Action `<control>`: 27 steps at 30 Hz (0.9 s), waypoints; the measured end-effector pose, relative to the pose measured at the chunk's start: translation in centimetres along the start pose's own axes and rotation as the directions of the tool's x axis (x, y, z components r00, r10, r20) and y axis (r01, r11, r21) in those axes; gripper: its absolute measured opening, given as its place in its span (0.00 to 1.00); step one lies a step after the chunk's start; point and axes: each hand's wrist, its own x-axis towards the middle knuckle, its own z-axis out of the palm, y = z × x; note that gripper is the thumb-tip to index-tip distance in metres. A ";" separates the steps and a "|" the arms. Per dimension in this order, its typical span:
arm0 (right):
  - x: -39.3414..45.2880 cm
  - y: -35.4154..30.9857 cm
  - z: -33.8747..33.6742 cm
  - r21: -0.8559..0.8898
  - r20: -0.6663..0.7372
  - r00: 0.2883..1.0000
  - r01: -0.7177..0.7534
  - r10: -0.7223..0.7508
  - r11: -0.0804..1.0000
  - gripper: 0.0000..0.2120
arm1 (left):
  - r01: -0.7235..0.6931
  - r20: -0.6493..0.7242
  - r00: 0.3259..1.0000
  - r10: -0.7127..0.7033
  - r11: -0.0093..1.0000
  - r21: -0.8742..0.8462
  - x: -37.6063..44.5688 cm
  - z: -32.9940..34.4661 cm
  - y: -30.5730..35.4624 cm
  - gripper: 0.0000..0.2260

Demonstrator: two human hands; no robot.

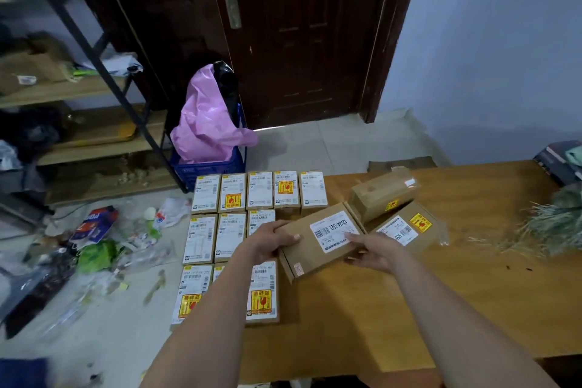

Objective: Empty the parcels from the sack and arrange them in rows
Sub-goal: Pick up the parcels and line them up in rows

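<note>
Two bare forearms reach in from the bottom edge, ending in the left hand (273, 241) and right hand (374, 250); no sleeves, gloves, watch or rings visible

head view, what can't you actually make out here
- Brown cardboard parcel held by left hand and right hand: underside hidden; the grip under it cannot be seen.
- Third-row parcels on the floor: partly covered by the left forearm.
- White shipping labels: print too small to read.
- Litter on the floor at left: blurred.
- Pink plastic bag in blue plastic crate: contents hidden.
- Sack: not identifiable.
</note>
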 end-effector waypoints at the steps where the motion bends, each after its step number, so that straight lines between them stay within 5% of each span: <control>1: 0.3 0.3 -0.2 0.020 0.004 1.000 -0.015 0.015 1.000 0.20 | -0.019 -0.068 0.997 0.021 0.999 0.035 0.4 0.0 -0.1 0.26; 5: 2.2 1.3 0.1 0.017 -0.077 0.997 -0.002 0.004 1.000 0.16 | -0.052 -0.376 0.901 0.216 0.914 0.402 1.4 0.9 -0.6 0.25; 10: 5.4 2.2 0.5 0.033 -0.204 0.979 0.014 -0.007 0.999 0.24 | 0.096 -0.349 0.894 0.282 0.639 0.764 2.9 0.0 -2.1 0.25; 19: 8.8 3.2 1.8 0.069 -0.285 0.957 -0.033 0.052 0.997 0.19 | 0.244 -0.387 0.902 0.190 0.515 0.822 4.6 -1.6 -3.0 0.34; 27: 11.4 3.6 2.3 -0.157 -0.369 0.929 -0.089 0.025 0.984 0.19 | 0.273 -0.405 0.901 0.154 0.523 0.807 5.5 -2.6 -3.7 0.35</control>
